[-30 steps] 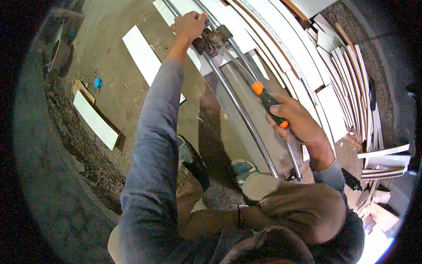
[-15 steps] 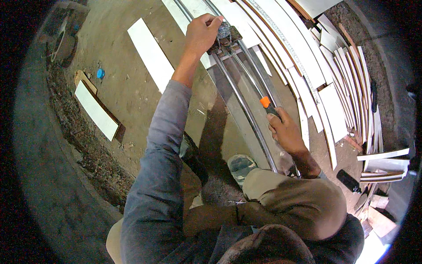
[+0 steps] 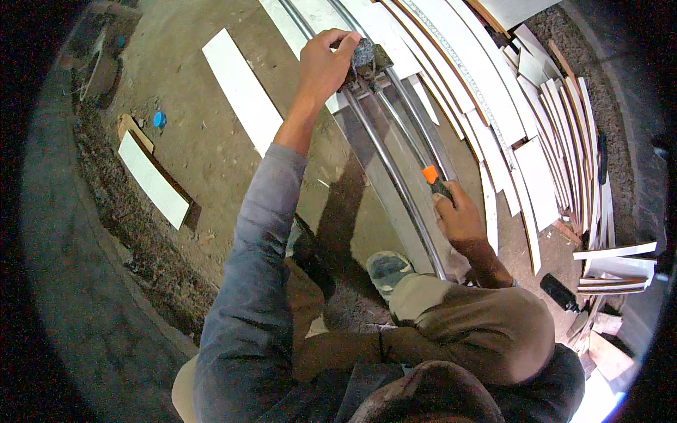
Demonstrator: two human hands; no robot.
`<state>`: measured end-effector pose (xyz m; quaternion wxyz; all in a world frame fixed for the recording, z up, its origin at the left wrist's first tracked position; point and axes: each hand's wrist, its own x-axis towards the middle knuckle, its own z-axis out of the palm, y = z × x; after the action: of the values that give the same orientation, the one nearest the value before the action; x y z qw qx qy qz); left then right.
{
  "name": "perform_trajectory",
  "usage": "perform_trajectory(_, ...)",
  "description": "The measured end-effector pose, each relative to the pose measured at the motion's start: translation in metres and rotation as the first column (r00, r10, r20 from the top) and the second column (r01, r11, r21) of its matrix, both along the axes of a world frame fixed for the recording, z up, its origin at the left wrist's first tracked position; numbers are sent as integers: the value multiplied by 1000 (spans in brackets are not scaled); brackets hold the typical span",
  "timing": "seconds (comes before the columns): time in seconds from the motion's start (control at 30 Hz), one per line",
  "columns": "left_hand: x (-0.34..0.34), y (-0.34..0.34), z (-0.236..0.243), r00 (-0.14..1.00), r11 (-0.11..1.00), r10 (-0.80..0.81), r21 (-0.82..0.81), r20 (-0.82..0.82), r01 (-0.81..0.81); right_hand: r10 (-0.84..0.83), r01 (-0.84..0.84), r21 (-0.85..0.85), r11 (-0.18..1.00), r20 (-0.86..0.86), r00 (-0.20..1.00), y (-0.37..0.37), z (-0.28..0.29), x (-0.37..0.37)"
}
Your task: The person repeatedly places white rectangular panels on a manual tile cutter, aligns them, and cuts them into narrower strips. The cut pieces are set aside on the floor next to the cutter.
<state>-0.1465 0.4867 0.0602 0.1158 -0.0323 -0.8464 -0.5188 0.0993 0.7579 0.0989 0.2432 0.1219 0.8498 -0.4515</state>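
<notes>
A manual tile cutter (image 3: 368,130) with two long metal rails lies on the ground in front of me. My left hand (image 3: 328,62) is closed over the dark, dirty carriage (image 3: 364,58) that straddles the rails, thumb and fingers against its top. From the carriage a thin rod runs toward me to a dark handle with an orange collar (image 3: 429,174). Around that handle my right hand (image 3: 458,215) is wrapped, beside the right rail. A white tile (image 3: 310,25) lies under the rails at the far end of the cutter.
Long white tile strips (image 3: 486,106) lie to the right, with more stacked strips (image 3: 564,155) beyond. On the left are a white strip (image 3: 243,92), a shorter one (image 3: 151,176) and a blue cap (image 3: 159,120). A black object (image 3: 558,292) lies near my right knee.
My right hand and the orange-collared handle have shifted slightly toward me, down along the rail. My left hand stays at the carriage, almost unmoved.
</notes>
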Motion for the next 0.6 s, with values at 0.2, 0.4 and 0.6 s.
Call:
perform_trajectory(0.2,23,-2,-31,988,986,146,94,-47,-141,35,-23,93,995,-124,992,-7,-11,0)
perform_trajectory(0.4,67,19,-115,853,849,522,-96,10,-519,115,-59,181,982,-313,943,-11,-32,8)
perform_trajectory(0.6,77,34,-145,833,850,526,-140,171,-508,-96,100,16,995,-187,978,-21,-35,3)
